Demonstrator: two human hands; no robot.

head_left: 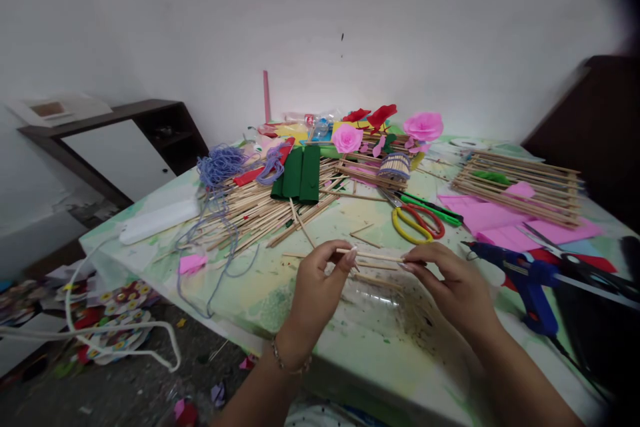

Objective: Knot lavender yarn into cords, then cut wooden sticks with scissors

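Between my two hands a thin wooden stick is held level above the near part of the table. My left hand pinches its left end between thumb and fingers. The right end is pinched by my right hand. Just below lie more short sticks, partly hidden by my fingers, on a clear plastic sheet. Beyond my hands are scissors with yellow and red handles and a green pen. A blue glue gun lies right of my right hand.
A big pile of sticks lies left of centre, with dark green paper and purple yarn on it. Pink paper flowers stand behind. At right are a stick frame, pink paper and black scissors. A white power strip rests at left.
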